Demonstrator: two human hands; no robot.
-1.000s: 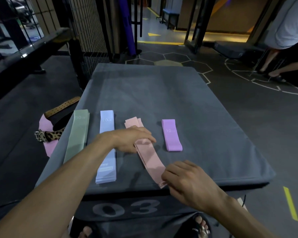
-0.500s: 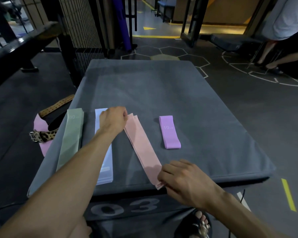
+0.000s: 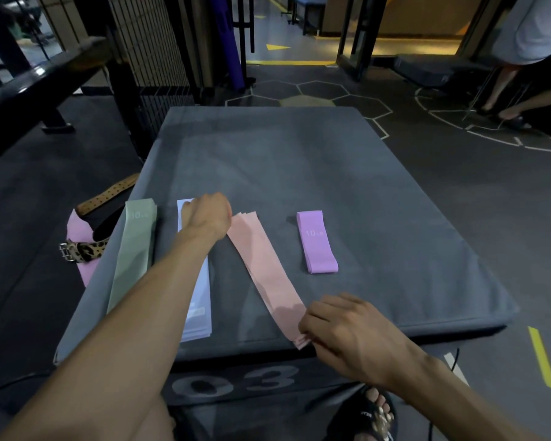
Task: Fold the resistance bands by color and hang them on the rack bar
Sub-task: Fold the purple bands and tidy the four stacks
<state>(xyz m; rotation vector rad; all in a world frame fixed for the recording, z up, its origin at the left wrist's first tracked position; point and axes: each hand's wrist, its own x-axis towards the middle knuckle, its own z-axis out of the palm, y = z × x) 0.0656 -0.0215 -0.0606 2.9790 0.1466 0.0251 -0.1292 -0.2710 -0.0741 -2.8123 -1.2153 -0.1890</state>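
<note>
Right hand (image 3: 347,335) pinching pink band's (image 3: 261,268) near end (flat)

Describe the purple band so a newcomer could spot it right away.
Find the grey padded box marked 03 on its front. Four bands lie in a row near its front edge; the purple band is the rightmost, beside the pink band. It alone is short, already folded, and untouched by either hand.
</note>
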